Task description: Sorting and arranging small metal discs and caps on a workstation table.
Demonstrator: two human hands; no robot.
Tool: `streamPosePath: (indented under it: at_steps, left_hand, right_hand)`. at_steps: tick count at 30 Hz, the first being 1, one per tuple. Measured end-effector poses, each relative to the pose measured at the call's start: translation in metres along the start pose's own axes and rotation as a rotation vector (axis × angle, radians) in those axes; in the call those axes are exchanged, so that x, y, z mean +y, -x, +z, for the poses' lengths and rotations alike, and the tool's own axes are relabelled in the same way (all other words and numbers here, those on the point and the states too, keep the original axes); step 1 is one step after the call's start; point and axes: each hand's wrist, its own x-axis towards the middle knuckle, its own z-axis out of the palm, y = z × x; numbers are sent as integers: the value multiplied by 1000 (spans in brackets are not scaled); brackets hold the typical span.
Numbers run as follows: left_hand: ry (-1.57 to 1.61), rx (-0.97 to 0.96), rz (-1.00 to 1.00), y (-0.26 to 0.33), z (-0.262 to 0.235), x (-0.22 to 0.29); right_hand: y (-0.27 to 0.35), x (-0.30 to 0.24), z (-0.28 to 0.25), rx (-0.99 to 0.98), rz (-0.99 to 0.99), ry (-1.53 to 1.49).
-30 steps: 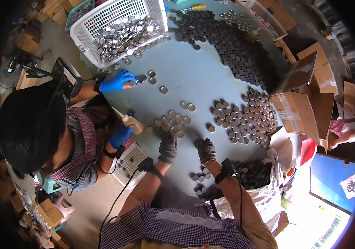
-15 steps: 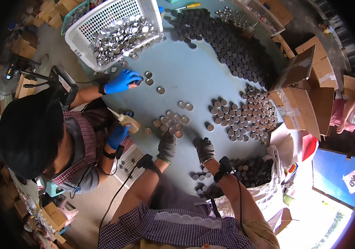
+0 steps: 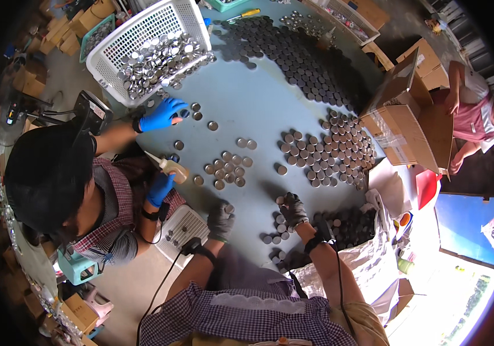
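Note:
My left hand [image 3: 221, 221], in a grey glove, is just in front of the table's near-left edge. Its fingers close on a small round metal cap [image 3: 229, 209]. To the right my right hand [image 3: 294, 210], gloved alike, pinches another metal cap [image 3: 280, 200] at its fingertips. Beyond my left hand lies a loose cluster of round caps [image 3: 228, 168]. Farther right spreads a larger group of caps [image 3: 322, 157]. Several caps [image 3: 281, 228] rest beside my right wrist, next to a dark pile of caps [image 3: 350, 226] partly behind that arm.
At left a co-worker's blue-gloved hand [image 3: 165, 114] holds a cap; the other holds a glue bottle [image 3: 174, 170]. A white basket of shiny caps [image 3: 98, 57] stands at the far left. Dark discs [image 3: 293, 57] cover the far table. Cardboard box [image 3: 394, 135] and another person [image 3: 472, 118] are right.
My left hand has drawn back from the cap cluster toward me, with a cap now showing in it. My right hand has shifted slightly right. The person at far right has come further into view.

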Motion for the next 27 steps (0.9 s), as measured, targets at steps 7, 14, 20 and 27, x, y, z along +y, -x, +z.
streamPosePath:
  at_steps: [7, 14, 20, 27]
  left_hand:
    - [3, -46, -23, 16, 23, -22]
    - [310, -152, 9, -23, 87, 54]
    - [2, -560, 283, 13, 51, 83]
    - [19, -806, 136, 83, 61, 74]
  right_hand:
    - [9, -55, 0, -412, 246, 45]
    - [-34, -31, 5, -110, 264, 176]
    - [13, 1, -67, -297, 68, 290]
    - [38, -20, -39, -309, 238, 198]
